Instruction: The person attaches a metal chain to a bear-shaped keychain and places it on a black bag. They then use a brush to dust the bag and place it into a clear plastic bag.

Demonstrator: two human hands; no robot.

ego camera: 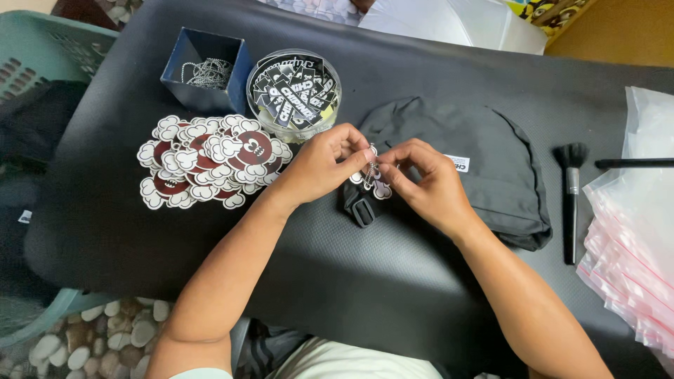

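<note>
Black foam-like matting covers the surface [393, 281], and at its middle two bare hands meet over a dark cap [484, 151]. Both the left hand [319, 168] and the right hand [428, 182] pinch a small charm [373, 184], a white cloud-edged cutout hanging on a short silver ball chain [370, 168]; the fingers of each hand are closed on the chain, just beside the cap's left edge. A black strap buckle [361, 209] lies directly below the charm.

Left of the cap, a loose pile of matching maroon-and-white cutouts [210, 165] spreads flat. Beyond that pile stand a blue square box [184, 67] holding more chain and a clear round tub [295, 95] of black-and-white labels. Right of the cap lies a black brush [571, 196], then a stack of clear zip bags [632, 238] at the surface's right edge. Bare matting lies open in front of the cap, towards the person
</note>
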